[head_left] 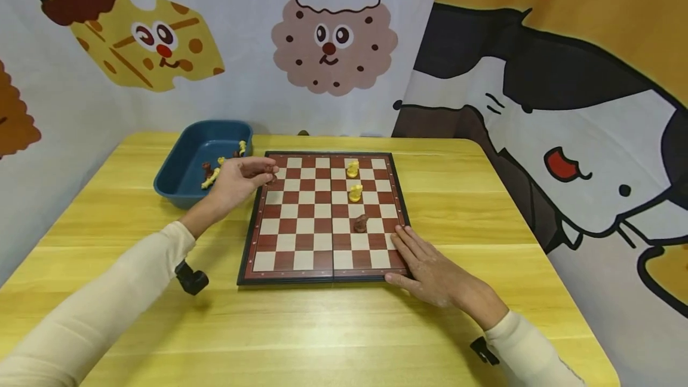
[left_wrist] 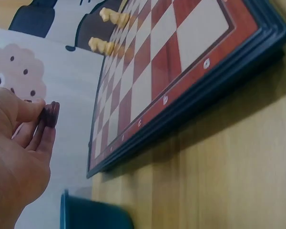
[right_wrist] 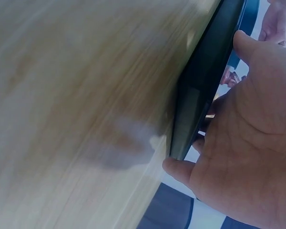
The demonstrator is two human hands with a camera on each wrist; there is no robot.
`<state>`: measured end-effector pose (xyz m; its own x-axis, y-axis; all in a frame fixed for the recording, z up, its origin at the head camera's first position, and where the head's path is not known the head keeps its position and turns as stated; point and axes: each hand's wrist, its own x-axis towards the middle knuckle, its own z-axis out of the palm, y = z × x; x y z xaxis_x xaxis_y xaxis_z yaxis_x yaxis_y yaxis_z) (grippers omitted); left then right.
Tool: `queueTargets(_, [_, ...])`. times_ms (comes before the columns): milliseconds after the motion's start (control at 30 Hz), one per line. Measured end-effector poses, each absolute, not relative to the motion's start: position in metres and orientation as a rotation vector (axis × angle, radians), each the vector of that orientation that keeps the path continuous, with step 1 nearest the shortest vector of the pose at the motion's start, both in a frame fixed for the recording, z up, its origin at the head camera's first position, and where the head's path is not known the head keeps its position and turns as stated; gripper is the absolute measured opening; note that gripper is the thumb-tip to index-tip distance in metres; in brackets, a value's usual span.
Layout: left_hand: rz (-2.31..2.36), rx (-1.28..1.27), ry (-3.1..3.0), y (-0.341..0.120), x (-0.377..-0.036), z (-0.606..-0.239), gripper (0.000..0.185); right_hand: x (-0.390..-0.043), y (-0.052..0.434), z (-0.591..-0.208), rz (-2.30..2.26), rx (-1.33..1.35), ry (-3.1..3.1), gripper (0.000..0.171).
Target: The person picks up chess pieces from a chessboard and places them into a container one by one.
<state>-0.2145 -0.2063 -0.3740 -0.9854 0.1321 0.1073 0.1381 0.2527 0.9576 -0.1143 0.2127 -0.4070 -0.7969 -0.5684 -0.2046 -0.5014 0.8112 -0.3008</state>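
Observation:
Near the far left corner of the chessboard (head_left: 305,261), my left hand (head_left: 234,183) pinches a dark brown chess piece (left_wrist: 50,114) between thumb and fingers. Its round base faces outward in the left wrist view; the fingers hide the rest. My right hand (head_left: 438,275) rests on the board's near right corner, fingers extended over the border and thumb along the front edge. On the board's right half stand two pale yellow chess knights (head_left: 352,169), one in front of the other. Nearer to me is a brown chess knight (head_left: 360,224).
A blue plastic bin (head_left: 185,200) stands left of the board, with several brown and yellow chess pieces (head_left: 208,171) in it. The yellow wooden table (head_left: 301,333) ends at a wall hung with cartoon-printed cloth (head_left: 236,34).

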Motion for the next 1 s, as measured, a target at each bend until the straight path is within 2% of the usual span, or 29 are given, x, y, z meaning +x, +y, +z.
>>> queueTargets(767, [-1.692,0.079,-2.370,-0.267,-0.214,-0.365,0.031,-0.116,0.209,-0.407,-0.306,-0.797,2.715,0.091])
queueTargets(1000, [-1.657,0.165,-2.348,-0.267,-0.217,-0.362,0.050,-0.117,0.211,-0.412,-0.296,-0.785,2.708,0.093])
